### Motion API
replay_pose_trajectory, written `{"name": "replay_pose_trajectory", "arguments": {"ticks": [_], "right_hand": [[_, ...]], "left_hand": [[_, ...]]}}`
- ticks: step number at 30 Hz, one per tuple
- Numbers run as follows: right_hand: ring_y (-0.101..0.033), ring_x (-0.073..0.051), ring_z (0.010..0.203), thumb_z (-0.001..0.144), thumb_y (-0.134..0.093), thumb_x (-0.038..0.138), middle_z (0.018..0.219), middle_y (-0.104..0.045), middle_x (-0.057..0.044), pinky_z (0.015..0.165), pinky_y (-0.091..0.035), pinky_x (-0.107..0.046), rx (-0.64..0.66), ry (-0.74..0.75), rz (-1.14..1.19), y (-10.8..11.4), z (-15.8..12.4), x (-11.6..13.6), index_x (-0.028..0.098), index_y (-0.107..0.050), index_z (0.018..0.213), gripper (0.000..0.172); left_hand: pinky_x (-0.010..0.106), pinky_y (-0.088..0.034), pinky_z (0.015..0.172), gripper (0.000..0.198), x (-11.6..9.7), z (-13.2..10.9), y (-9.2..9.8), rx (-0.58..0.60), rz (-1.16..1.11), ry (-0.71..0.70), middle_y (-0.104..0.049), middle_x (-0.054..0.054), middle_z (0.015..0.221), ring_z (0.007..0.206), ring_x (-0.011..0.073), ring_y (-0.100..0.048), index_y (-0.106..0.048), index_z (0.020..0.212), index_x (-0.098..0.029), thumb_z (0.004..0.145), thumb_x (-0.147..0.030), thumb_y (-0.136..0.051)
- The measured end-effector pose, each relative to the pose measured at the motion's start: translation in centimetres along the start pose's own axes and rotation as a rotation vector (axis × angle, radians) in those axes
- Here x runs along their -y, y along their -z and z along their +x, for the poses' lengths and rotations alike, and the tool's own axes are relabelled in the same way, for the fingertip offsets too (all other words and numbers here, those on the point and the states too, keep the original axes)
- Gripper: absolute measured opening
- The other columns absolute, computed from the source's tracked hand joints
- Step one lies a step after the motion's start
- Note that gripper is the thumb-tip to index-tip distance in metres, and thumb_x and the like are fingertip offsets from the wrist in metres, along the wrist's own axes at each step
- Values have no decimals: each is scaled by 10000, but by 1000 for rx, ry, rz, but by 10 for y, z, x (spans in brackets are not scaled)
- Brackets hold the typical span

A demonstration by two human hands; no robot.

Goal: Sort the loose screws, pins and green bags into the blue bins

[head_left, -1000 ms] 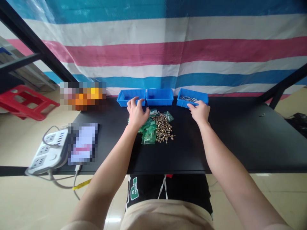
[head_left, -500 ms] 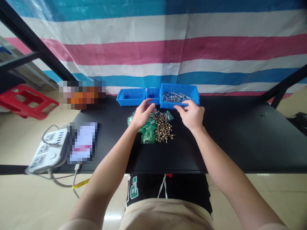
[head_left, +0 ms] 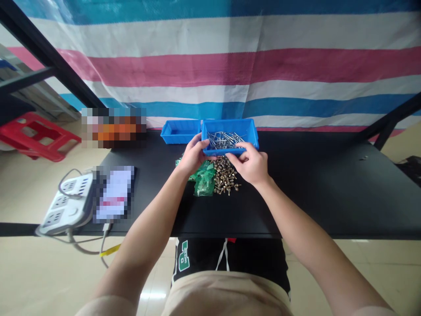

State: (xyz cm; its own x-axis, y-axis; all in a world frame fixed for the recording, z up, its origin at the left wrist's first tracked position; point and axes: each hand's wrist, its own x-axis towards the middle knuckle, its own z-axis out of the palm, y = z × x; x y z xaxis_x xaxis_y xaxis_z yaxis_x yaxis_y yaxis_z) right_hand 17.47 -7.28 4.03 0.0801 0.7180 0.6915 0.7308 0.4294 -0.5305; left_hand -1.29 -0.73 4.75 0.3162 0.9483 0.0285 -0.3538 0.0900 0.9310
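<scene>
A blue plastic bin (head_left: 230, 128) holding several steel rivets or nails (head_left: 225, 140) is raised over the table's far side. My right hand (head_left: 248, 163) pinches its front rim, and my left hand (head_left: 194, 154) wraps its left corner. Just below the bin lies a heap of brass screws (head_left: 224, 175). Green plastic bags (head_left: 204, 184) lie under my left wrist, next to the heap. A second blue bin seen earlier is hidden behind the raised one.
Another blue bin (head_left: 180, 132) stands at the far edge of the black table (head_left: 305, 197). A white power strip (head_left: 66, 204) and a pixelated flat item (head_left: 113, 194) lie at the left. A pixelated object (head_left: 113, 128) stands behind them, beside a red stool (head_left: 39, 136).
The bin of rivets has moved left and toward me, covering the middle bin. My left hand has risen from above the green bags to the bin's corner.
</scene>
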Motion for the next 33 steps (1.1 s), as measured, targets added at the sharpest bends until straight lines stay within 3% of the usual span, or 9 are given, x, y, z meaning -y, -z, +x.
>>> {"name": "replay_pose_trajectory", "arguments": {"ticks": [5,9,12,15,17,22,28,33], "right_hand": [[-498,-126,383,836,-582,539,437,-495,71,482,-393,-260,-168,-93,58,9,7,-3,197,-612,999,380],[-526,-139,450,835,-564,588,489,-515,56,530,-412,-277,-252,-253,80,13,14,-17,194,-602,980,421],[-566,-153,504,802,-564,668,555,-570,23,507,-421,-273,-81,-387,224,13,17,-25,192,-626,897,489],[-554,-144,455,796,-529,724,572,-577,13,404,-372,-252,150,-537,529,10,18,-29,191,-624,836,543],[-568,-147,458,786,-531,735,592,-589,7,378,-377,-251,235,-594,704,7,18,-30,195,-614,822,547],[-659,-205,644,713,-666,632,730,-669,-26,552,-563,-345,249,-624,896,4,20,-31,202,-627,850,453],[-682,-239,802,725,-646,547,936,-718,-55,649,-591,-388,379,-577,938,13,21,-27,218,-641,1072,478],[-682,-249,819,690,-669,525,978,-719,-65,643,-592,-396,411,-544,927,14,19,-24,212,-642,1100,517]], "left_hand": [[268,-564,486,390,-2,4,6,-48,-6,-13,-641,17,806,592,157,-655,-547,1060,-164,714,-328,-617],[274,-539,476,323,-3,3,6,-83,-15,-13,-614,4,748,558,146,-612,-568,980,-155,701,-317,-589],[269,-528,474,315,-2,2,5,-91,-27,-19,-607,3,742,544,138,-593,-573,955,-153,693,-326,-595],[271,-526,469,341,-2,2,5,-70,-28,-8,-614,11,744,547,146,-598,-586,985,-145,703,-337,-576],[281,-534,477,367,-3,2,6,-49,-27,7,-634,24,765,568,158,-611,-600,1012,-137,711,-344,-561],[312,-548,526,399,-1,3,9,-20,32,-1,-661,62,832,661,195,-638,-612,1052,-147,736,-379,-535],[360,-562,595,459,0,3,11,19,74,-9,-685,76,859,768,247,-674,-611,1107,-141,739,-404,-528],[360,-565,651,427,0,4,11,-2,84,-19,-702,79,892,824,257,-676,-635,1070,-142,742,-396,-533]]}}
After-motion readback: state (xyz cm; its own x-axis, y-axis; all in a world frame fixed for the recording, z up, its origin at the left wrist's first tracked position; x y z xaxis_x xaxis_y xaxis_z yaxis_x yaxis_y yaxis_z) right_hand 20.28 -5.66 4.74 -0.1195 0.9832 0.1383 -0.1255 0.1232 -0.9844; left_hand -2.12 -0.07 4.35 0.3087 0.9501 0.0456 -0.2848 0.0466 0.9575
